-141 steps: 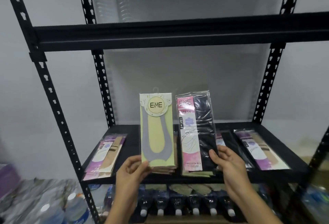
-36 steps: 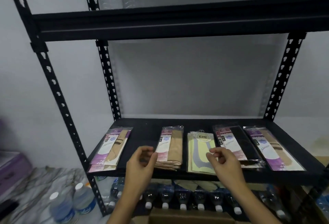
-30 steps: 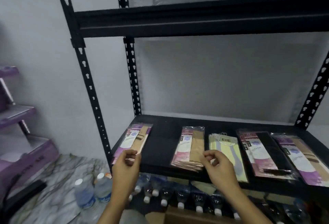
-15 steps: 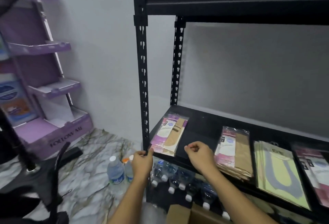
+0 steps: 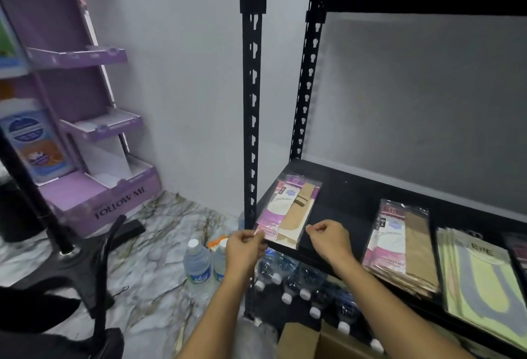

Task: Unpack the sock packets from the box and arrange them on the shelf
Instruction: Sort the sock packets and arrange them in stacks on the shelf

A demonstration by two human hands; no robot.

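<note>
A pink-and-beige sock packet pile [image 5: 291, 210] lies at the left end of the black shelf board [image 5: 345, 202]. My left hand [image 5: 245, 249] pinches its near left corner. My right hand [image 5: 328, 237] is closed in a pinch at its near right edge. Further right on the board lie a second pink-and-beige pile [image 5: 405, 244] and a pile of yellow-and-grey packets [image 5: 479, 281]. The cardboard box [image 5: 302, 341] stands below my arms, only its top flaps showing.
The rack's black front upright [image 5: 251, 102] stands just left of the packet. Water bottles [image 5: 288, 276] fill the level below, and two more bottles [image 5: 199, 267] stand on the marble floor. A purple display stand [image 5: 94, 159] and a black fan base [image 5: 71, 261] stand at left.
My view swung left along the shelf. Both hands left the middle piles and moved to the leftmost pile, closing on its near corners.
</note>
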